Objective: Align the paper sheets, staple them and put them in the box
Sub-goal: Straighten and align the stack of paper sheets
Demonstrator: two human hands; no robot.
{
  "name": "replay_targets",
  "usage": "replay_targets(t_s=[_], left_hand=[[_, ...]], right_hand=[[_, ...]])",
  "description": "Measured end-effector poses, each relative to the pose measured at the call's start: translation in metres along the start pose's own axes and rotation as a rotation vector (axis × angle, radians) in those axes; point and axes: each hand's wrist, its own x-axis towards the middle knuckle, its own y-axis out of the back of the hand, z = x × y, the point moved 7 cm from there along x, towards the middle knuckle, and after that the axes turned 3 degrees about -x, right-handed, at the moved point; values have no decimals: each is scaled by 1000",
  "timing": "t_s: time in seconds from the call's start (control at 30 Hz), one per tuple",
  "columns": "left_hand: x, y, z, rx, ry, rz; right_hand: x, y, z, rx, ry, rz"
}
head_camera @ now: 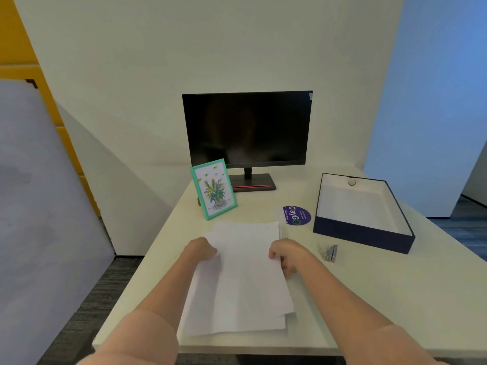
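Alignment was the step in hand, as I judged it. The paper sheets [242,280] lay flat on the table [395,299] near me, fanned out of square, with their corners apart at the near right and the far left. My left hand [201,250] had its fingers curled onto the left edge of the stack, and my right hand [286,255] pinched the right edge, both toward the far end. The stapler [329,252] lay untouched to the right of the sheets, and the box [363,233] stood open farther right. Next, I reckoned, the sheets needed squaring edge to edge before any reach for the stapler.
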Motion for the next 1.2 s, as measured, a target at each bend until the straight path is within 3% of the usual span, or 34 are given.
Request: replay_targets(t_s=[0.2, 0.57, 0.9, 1.1, 1.2], left_hand=[[6, -8, -24, -46, 132, 90], [9, -15, -22, -251, 241, 65], [6, -27, -15, -285, 299, 54], [9, -29, -11, -427, 268, 70], [14, -30, -14, -609, 254, 43]], right_hand=[[-13, 5, -1, -259, 50, 157], [-7, 5, 5, -22, 43, 175], [1, 2, -6, -153, 76, 191], [6, 6, -9, -114, 65, 191], [3, 13, -7, -104, 50, 202]])
